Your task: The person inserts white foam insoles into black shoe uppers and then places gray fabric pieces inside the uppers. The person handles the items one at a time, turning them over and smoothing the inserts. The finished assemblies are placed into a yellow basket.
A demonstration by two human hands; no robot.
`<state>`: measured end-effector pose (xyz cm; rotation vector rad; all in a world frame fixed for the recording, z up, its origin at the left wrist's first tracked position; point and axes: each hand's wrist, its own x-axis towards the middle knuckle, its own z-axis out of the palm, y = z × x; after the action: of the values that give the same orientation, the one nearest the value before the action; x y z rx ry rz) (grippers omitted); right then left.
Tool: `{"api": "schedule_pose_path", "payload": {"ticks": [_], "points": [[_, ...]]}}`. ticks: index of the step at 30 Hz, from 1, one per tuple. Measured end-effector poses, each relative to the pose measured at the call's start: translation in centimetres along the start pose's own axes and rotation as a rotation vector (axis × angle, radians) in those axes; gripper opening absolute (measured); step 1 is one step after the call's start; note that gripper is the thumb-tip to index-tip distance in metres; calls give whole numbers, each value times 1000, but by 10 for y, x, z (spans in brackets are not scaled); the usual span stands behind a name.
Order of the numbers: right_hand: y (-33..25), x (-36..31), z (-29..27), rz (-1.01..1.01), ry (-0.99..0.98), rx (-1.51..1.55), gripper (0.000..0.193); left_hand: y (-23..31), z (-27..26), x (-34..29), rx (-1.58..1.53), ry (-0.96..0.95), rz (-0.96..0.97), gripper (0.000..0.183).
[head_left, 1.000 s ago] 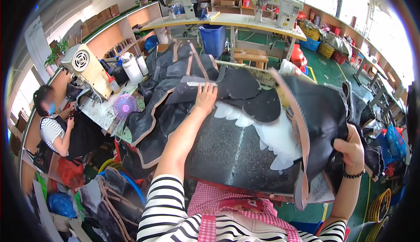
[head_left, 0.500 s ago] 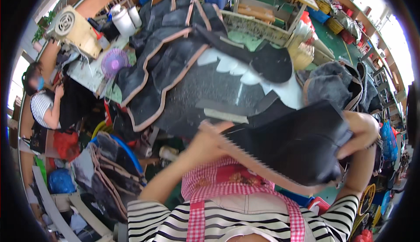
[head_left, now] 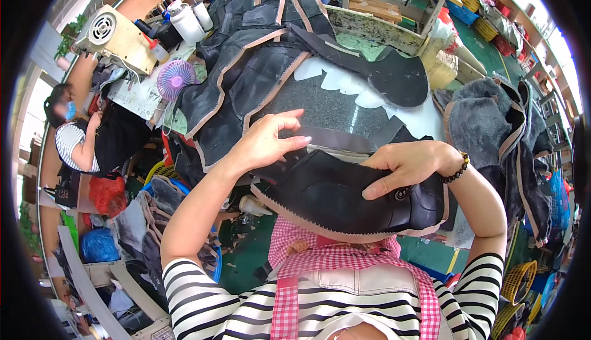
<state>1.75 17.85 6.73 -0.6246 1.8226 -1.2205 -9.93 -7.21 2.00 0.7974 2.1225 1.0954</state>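
Note:
A black leather piece (head_left: 326, 186) with a beige zigzag-cut trim along its near edge lies roughly flat at the near side of the dark work surface (head_left: 301, 109), in front of my apron. My right hand (head_left: 415, 161), with a beaded bracelet at the wrist, grips its right part; the thumb presses on top and the other fingers are partly hidden. My left hand (head_left: 268, 140) is open above the piece's far left corner, thumb and fingers apart, holding nothing. White scalloped sheets (head_left: 338, 88) and a rounded dark piece (head_left: 400, 78) lie beyond my hands.
Trimmed black pieces (head_left: 246, 75) are heaped at the left of the surface. Grey fleecy pieces (head_left: 477, 118) hang over its right side. A purple fan (head_left: 176, 81) and a sewing machine (head_left: 117, 38) stand far left, near a seated person (head_left: 74, 137).
The leather piece has come down from a raised, tilted position and now lies flatter. My left hand has let go of its trimmed edge; my right hand has moved left onto its top.

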Motion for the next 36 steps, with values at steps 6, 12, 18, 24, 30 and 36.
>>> {"api": "schedule_pose_path", "payload": {"ticks": [6,12,18,24,30,36], "points": [[14,7,-1,-12,-8,9,39,33,2,-27,-267,-132,-3,20],[20,5,1,-147,-46,108,41,40,4,-36,-255,-153,0,22],[6,-3,-1,-76,-15,112,39,35,5,-38,-331,-209,13,20],[15,-4,2,-89,15,24,36,42,8,-51,-462,-181,-33,25],[13,-9,4,-79,55,50,35,53,8,-57,-469,-205,-20,25],[16,-10,2,-32,39,-21,36,50,14,-59,-413,-162,-22,29]]}}
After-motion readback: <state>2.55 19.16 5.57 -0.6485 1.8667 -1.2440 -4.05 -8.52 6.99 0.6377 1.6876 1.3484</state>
